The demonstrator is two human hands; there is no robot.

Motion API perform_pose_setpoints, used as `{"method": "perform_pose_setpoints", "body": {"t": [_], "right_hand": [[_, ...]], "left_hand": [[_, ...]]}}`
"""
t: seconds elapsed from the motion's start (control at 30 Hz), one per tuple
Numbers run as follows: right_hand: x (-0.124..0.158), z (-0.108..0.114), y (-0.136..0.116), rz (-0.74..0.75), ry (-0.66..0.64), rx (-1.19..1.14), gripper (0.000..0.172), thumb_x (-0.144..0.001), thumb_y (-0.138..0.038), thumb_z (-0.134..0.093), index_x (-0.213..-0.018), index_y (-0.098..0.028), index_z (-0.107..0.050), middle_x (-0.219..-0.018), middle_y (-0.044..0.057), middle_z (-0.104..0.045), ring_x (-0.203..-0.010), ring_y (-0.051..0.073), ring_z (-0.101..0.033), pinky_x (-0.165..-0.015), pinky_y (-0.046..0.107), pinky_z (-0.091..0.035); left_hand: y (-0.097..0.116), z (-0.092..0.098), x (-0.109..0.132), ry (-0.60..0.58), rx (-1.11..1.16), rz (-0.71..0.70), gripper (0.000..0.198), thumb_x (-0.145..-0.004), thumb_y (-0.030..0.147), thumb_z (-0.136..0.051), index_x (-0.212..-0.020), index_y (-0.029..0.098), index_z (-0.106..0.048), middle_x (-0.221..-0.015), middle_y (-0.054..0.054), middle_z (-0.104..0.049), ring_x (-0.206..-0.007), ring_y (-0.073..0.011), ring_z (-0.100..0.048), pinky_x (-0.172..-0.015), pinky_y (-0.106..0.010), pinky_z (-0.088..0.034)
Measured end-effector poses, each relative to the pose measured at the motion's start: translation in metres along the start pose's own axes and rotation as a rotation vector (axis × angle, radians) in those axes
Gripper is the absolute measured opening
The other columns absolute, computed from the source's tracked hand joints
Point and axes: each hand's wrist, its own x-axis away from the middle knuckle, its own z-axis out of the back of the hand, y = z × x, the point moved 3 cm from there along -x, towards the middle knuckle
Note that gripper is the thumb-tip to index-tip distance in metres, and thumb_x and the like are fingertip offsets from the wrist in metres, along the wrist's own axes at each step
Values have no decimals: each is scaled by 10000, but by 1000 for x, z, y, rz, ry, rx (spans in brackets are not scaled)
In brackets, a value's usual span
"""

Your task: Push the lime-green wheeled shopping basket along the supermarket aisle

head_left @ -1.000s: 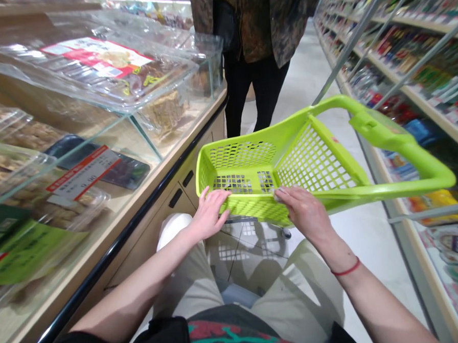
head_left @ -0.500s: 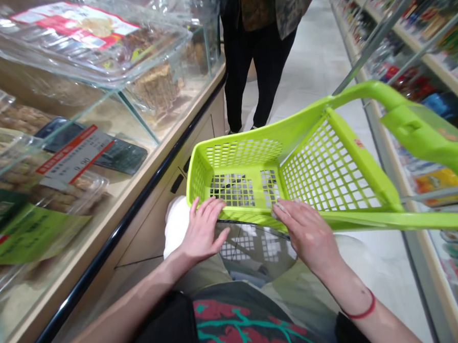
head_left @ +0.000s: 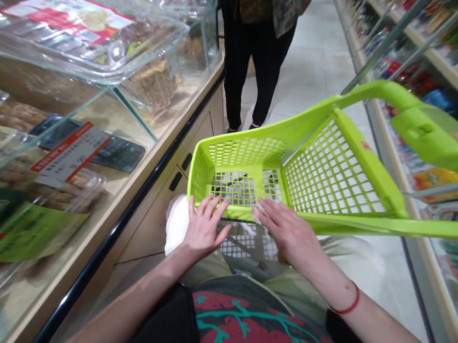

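A lime-green plastic shopping basket (head_left: 349, 225), part of a cart, stands before me, with lattice walls and nothing I can make out inside. On its near rim at the left rests my left hand (head_left: 203, 229), its fingers spread and thumb out to the side. My right hand (head_left: 293, 233), with a red band round the wrist, is at the same rim farther right. Its fingers are close together and bent. Something small and pale shows at those fingertips, too blurred to name. The cart's thick green handle (head_left: 423, 128) rises at the right.
To the left runs a glass-edged counter with a black rail (head_left: 109, 252), clear plastic food packs (head_left: 78, 35) and a price sign (head_left: 71, 153). A person (head_left: 253, 65) in dark trousers stands ahead in the aisle. Stocked shelves (head_left: 445, 65) line the right.
My right hand has slid left along the near rim, closer to my left hand. The left hand has barely moved. The basket sits slightly farther right in view.
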Motion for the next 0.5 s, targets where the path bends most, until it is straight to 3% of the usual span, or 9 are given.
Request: {"method": "perform_pose_setpoints", "body": {"t": [0.17,0.27,0.37,0.5], "right_hand": [[37,29,29,-35,-66,-3,585,-913,-30,-444,-1457,-245,-471,-1464,93,-524,-1332,240,-523,-1099,467,-474],[44,34,35,-50,-74,12,595,-920,-43,-443,-1474,-259,-447,-1468,96,-520,-1329,244,-526,-1101,466,-475],[33,23,21,-43,-70,-1,612,-900,-11,-441,-1476,-220,-443,-1459,127,-525,-1332,250,-523,-1092,461,-486],[-8,-7,-14,-8,-42,-61,553,-888,5,-438,-1407,-163,-528,-1426,160,-551,-1327,257,-528,-1084,459,-494]], "left_hand": [[2,1,6,-33,-4,-1,563,-908,395,-549,-1435,229,-438,-1425,-148,-533,-1380,-373,-394,-1175,-685,-38],[2,4,8,-73,19,-3,599,-910,401,-541,-1469,241,-397,-1465,-136,-501,-1404,-365,-365,-1183,-676,-33],[3,7,9,-92,34,-12,613,-917,387,-531,-1488,237,-364,-1487,-132,-480,-1406,-349,-361,-1187,-666,-17],[4,9,9,-87,42,-7,633,-911,389,-540,-1498,242,-350,-1490,-131,-477,-1402,-348,-364,-1187,-663,-16]]}}
